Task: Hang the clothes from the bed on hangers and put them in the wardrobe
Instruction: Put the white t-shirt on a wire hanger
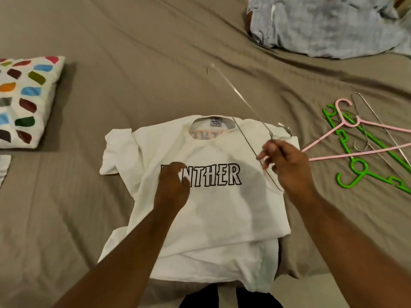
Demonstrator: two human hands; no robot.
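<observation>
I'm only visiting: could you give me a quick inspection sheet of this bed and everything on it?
Surface: taupe bed, wrinkled.
Job's things: white T-shirt flat, print up; wire hanger over it; pink hanger, green hanger and spare wire hangers at right; denim garment at far right.
Clutter: patterned pillow at left; striped cloth at left edge.
Hands: right hand pinches the wire hanger; left hand over the T-shirt's print, grip unclear.
Cables: nothing seen.
Surroundings: nothing seen.

White pillow (24,101), multicoloured patches, far left.
</observation>
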